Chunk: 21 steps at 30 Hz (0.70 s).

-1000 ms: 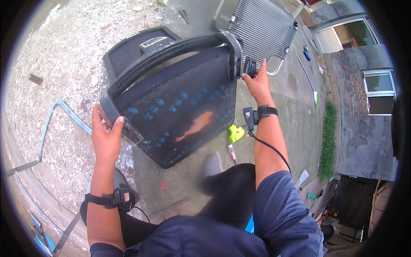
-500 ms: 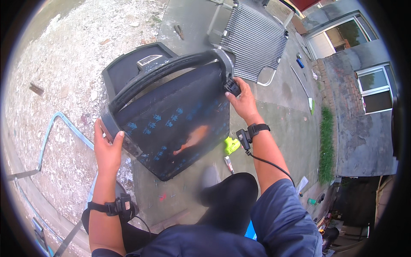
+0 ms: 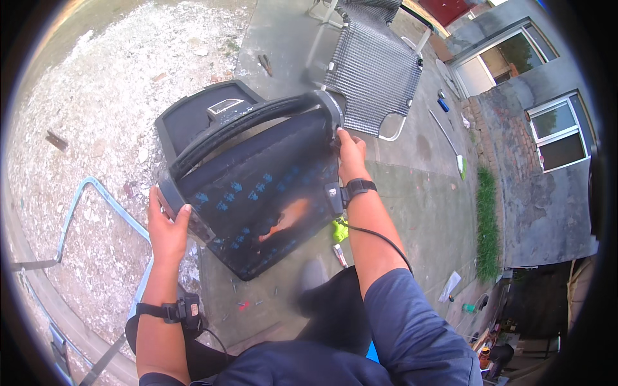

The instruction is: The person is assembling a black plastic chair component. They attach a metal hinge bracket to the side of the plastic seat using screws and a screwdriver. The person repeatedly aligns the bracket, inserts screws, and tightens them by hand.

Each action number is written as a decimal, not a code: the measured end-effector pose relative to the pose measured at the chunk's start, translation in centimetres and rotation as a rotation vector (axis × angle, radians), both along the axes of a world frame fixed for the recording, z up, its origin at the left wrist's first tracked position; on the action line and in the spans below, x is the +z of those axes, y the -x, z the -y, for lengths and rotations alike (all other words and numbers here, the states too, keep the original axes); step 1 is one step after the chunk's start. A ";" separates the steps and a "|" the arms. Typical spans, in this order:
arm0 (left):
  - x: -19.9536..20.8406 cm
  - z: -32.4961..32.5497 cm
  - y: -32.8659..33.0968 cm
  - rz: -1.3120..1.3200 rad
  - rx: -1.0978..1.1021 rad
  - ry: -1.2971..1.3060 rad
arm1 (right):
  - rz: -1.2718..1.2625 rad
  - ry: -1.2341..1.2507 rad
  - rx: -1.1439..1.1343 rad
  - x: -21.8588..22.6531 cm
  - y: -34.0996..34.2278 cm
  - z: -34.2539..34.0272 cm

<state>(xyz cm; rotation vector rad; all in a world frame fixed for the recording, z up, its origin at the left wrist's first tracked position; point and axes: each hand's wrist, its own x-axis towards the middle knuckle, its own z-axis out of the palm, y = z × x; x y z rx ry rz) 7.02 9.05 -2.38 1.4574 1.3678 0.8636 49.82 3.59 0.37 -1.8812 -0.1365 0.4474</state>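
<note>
A large black panel [image 3: 257,193] with blue printed marks and a bare orange-brown patch is tilted in front of me. A curved dark frame [image 3: 248,125] with grey ends arches over its far edge. My left hand [image 3: 168,231] grips the grey left end, thumb on the near side and fingers round the outside. At the opposite end my right hand [image 3: 352,154] holds the frame's side, its thumb against the edge and its other fingers partly hidden. Behind the frame rests a black tray-like part [image 3: 190,119] with a light-edged window.
Beyond stands a grey mesh chair [image 3: 373,71], with pliers [image 3: 265,65] left of it. A bright yellow-green tool [image 3: 340,229] and a small tube-shaped item [image 3: 339,255] lie by my knee. Screws [image 3: 259,302] are scattered nearby. A bent light-blue strip [image 3: 116,201] lies left on rubble.
The frame's right end has come lower and slightly left, and my right hand has moved with it. The black fitting beneath that hand is now covered. My left hand keeps its hold.
</note>
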 end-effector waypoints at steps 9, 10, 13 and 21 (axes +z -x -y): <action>0.3 0.2 0.0 -0.010 0.012 0.014 | -0.688 -0.119 0.071 2.4 1.4 1.2; 0.2 0.1 0.0 -0.019 0.013 0.005 | -0.724 -0.124 0.044 2.4 1.5 1.1; 0.2 0.1 -0.2 -0.018 0.007 -0.005 | -0.638 -0.133 0.219 1.3 0.5 1.9; 0.2 0.1 0.0 0.046 0.002 0.006 | -0.439 -0.012 0.399 0.9 1.8 4.6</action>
